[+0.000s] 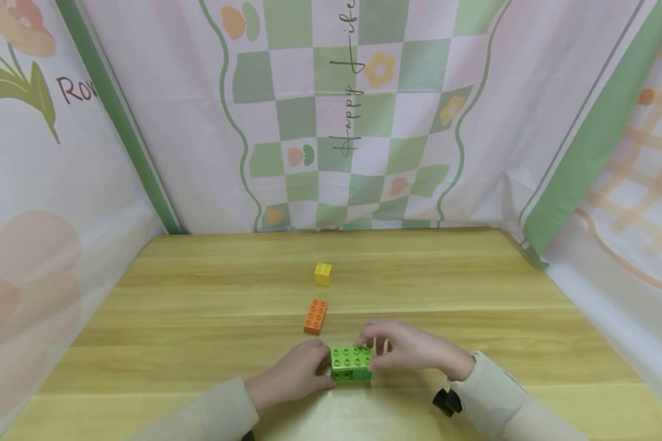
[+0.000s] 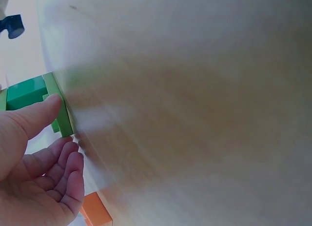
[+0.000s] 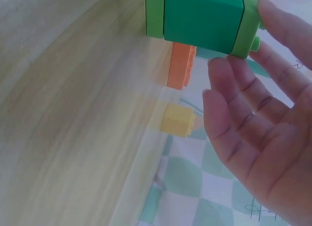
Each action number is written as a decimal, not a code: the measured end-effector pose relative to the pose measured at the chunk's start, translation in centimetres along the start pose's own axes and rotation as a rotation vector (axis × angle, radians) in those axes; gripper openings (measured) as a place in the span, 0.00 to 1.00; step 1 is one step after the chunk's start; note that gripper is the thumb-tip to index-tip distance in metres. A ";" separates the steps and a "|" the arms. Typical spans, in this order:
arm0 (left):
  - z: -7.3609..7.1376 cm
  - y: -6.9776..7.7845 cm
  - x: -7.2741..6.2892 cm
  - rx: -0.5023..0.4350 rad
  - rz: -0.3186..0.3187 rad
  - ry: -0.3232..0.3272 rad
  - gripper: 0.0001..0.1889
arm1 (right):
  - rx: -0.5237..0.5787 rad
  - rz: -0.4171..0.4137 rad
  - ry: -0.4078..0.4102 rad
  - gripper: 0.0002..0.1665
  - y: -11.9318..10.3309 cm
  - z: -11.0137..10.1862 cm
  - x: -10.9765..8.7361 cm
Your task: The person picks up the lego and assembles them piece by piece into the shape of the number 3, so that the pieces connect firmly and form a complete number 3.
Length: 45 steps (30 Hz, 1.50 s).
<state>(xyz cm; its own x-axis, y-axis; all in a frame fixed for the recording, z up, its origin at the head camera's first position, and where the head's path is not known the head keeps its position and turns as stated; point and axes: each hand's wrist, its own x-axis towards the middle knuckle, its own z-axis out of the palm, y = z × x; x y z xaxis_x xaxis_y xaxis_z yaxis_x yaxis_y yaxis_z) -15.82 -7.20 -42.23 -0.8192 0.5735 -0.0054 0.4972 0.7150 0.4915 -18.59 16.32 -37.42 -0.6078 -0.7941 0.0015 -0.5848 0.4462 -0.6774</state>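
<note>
Both hands are at a small stack of toy building bricks low in the middle of the head view. A light green eight-stud plate (image 1: 350, 358) forms its top, over a dark green brick (image 3: 204, 22) at the right end. Another light green plate (image 2: 62, 118) lies underneath, with studs showing in the gap at the left. My left hand (image 1: 299, 371) holds the left end, thumb in front on the lower plate and fingers behind. My right hand (image 1: 414, 348) pinches the upper plate's right end, thumb in front and fingertips at its far edge.
Beyond the stack lie an orange eight-stud brick (image 1: 315, 316) and, farther back, a small yellow four-stud brick (image 1: 322, 274). The wooden table (image 1: 171, 324) is bordered by patterned cloth curtains (image 1: 198, 184) at the back and both sides.
</note>
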 end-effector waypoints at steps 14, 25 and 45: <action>0.1 -0.2 0.1 -0.001 0.009 0.008 0.15 | 0.042 0.009 0.025 0.25 -0.2 -0.6 -0.1; 0.2 -0.2 0.0 0.013 0.017 0.019 0.15 | 0.018 -0.002 0.049 0.24 -0.3 -1.2 0.2; 0.0 0.0 0.1 0.023 0.005 0.008 0.15 | -0.063 -0.054 0.077 0.24 -1.5 -3.4 1.3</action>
<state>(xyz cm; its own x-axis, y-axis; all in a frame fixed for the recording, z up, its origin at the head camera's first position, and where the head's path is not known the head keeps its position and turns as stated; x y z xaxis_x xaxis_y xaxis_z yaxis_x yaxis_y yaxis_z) -15.85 -7.15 -42.23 -0.8187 0.5743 0.0038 0.5078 0.7208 0.4717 -20.36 16.04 -33.89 -0.6125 -0.7848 0.0944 -0.6488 0.4310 -0.6271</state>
